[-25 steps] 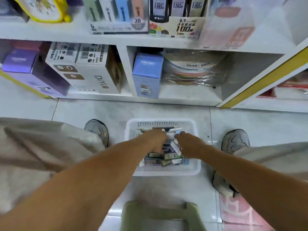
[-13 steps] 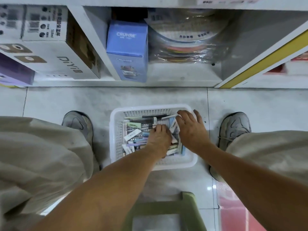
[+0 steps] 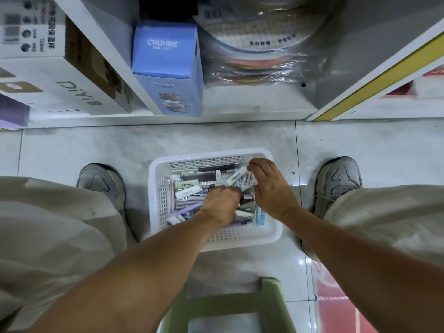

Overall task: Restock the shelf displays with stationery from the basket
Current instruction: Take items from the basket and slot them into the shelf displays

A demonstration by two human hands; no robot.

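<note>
We sit over the white mesh basket, parked on the floor tiles between our shoes so both arms drop straight in. Our left hand digs knuckles-up into the loose pens and erasers; its fingers curl under, and we cannot tell what they grip. Our right hand pinches a white eraser pack by the far right rim, tilting it up, likely to lift it. The rim stands low, so upward room is open. The shelf bay beside the blue CRUHRE box looks reachable; the green stool crowds our near side.
</note>
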